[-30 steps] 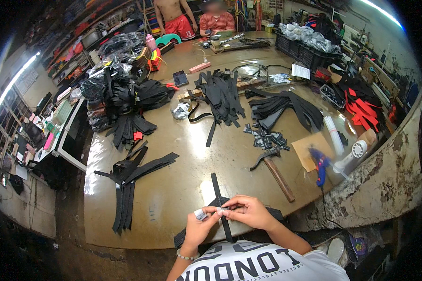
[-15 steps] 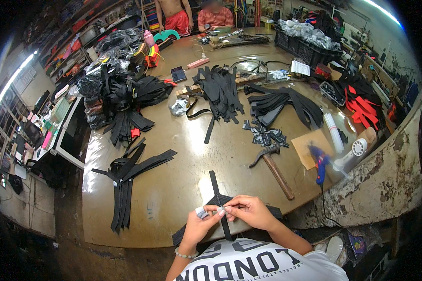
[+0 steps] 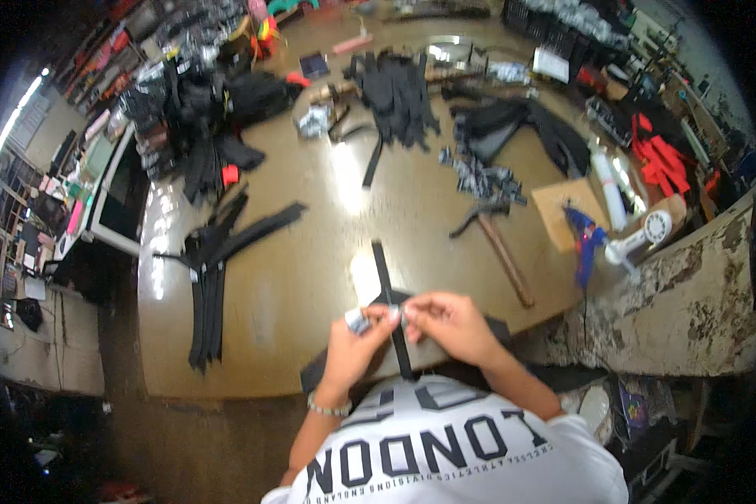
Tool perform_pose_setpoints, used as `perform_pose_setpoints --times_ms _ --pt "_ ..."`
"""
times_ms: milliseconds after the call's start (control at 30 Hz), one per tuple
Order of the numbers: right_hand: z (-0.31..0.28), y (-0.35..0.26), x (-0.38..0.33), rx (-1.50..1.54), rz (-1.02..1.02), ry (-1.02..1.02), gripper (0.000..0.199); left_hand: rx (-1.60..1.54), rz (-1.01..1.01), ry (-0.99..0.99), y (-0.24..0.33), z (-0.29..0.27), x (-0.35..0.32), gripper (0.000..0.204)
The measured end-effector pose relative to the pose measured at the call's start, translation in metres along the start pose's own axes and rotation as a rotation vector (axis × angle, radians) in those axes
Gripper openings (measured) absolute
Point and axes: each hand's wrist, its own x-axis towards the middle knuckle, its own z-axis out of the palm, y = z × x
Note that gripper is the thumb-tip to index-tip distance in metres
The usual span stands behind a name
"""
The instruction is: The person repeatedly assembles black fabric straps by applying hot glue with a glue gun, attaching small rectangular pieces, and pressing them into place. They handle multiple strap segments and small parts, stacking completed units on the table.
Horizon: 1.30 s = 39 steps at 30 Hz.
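A narrow black strap point(image 3: 384, 273) runs from the table's middle toward me and passes between my hands. My left hand point(image 3: 354, 346) pinches a small silvery metal buckle point(image 3: 359, 320) beside the strap. My right hand point(image 3: 449, 323) grips the strap's near part, fingertips meeting those of the left hand. Under both hands lies a flat black piece point(image 3: 496, 323) at the near table edge. Both forearms rise from the lower edge, above my white shirt.
Brown worktable point(image 3: 311, 260) with a bundle of black straps point(image 3: 214, 269) at left, a hammer point(image 3: 500, 244) at right, metal buckles point(image 3: 483, 178), more strap piles point(image 3: 395, 88) farther off. Cardboard piece point(image 3: 563, 210), white bottle point(image 3: 606, 181) and red straps point(image 3: 659, 160) at right.
The view has tilted down and closer to the table, so the people at the far end have left the picture. My hands stay together on the strap and buckle, barely shifted.
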Motion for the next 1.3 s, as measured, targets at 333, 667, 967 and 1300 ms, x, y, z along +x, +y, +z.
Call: perform_pose_setpoints --times_ms 333,667,967,1300 --pt "0.001 -0.002 0.002 0.085 -0.08 -0.011 0.021 0.089 0.045 0.068 0.001 0.005 -0.002 0.013" --pt "-0.001 0.005 0.006 0.12 -0.056 -0.009 0.02 0.102 0.069 0.084 -0.001 0.007 -0.001 0.013" --pt "-0.003 0.008 0.007 0.071 0.003 0.029 0.017 0.214 0.08 0.115 -0.005 0.002 -0.005 0.013" --pt "-0.011 0.006 0.048 -0.626 0.078 0.075 0.025 0.678 0.23 0.157 -0.023 0.002 0.031 0.022"
